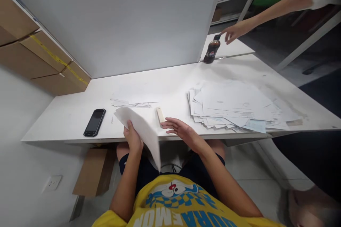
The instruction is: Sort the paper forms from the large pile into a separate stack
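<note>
My left hand (133,140) is closed round the edge of some white paper (146,133), which is lifted over the table's front edge and bends down towards my lap. Whether it is one sheet or several I cannot tell. With fingers stretched out and apart, my right hand (183,132) hovers at the near end of a small cream-coloured oblong object (160,115), possibly a stapler. The fingertips are very close to it; contact is unclear. Behind the held paper lies a thin, low pile of papers (133,104).
A large loose paper stack (231,101) lies to the right, a black phone (95,122) to the left. A whiteboard (128,25) stands along the back. Another person's hand (237,30) reaches to a cola bottle (212,49). Cardboard boxes (42,56) line the left wall.
</note>
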Demonstrator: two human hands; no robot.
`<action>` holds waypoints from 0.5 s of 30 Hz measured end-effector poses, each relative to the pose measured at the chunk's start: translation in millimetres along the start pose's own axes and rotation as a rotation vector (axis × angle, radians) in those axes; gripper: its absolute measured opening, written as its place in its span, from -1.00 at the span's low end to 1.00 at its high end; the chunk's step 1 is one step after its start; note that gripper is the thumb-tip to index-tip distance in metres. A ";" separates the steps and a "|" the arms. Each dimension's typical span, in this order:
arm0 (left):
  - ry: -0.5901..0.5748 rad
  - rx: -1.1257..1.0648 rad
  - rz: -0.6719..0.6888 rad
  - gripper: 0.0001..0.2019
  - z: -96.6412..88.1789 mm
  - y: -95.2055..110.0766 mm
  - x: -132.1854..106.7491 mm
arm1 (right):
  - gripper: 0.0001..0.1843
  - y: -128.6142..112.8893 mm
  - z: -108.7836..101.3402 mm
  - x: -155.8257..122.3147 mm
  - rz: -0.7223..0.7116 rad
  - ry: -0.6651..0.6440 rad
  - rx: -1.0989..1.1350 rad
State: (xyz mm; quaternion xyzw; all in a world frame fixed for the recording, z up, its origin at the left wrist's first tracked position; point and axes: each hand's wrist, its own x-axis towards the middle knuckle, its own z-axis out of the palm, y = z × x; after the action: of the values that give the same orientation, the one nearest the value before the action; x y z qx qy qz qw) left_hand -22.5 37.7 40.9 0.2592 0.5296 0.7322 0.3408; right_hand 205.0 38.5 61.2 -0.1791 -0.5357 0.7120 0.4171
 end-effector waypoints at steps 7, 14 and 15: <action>0.157 0.195 0.157 -0.56 7.4 -6.9 -24.8 | -0.30 1.7 9.5 -18.6 0.094 0.263 -0.180; -0.120 0.302 0.181 -0.59 -11.2 -19.9 -20.3 | -0.66 14.3 -26.8 -24.2 0.015 0.690 -0.542; -0.166 0.284 0.153 -0.59 -12.7 -22.3 -17.3 | -0.67 19.5 -32.7 -23.6 0.006 0.707 -0.552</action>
State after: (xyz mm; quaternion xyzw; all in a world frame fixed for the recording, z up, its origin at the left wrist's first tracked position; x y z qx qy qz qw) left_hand -16.0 21.3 15.5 0.4040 0.5764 0.6498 0.2868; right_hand 234.0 38.5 27.0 -0.5175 -0.5299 0.4385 0.5091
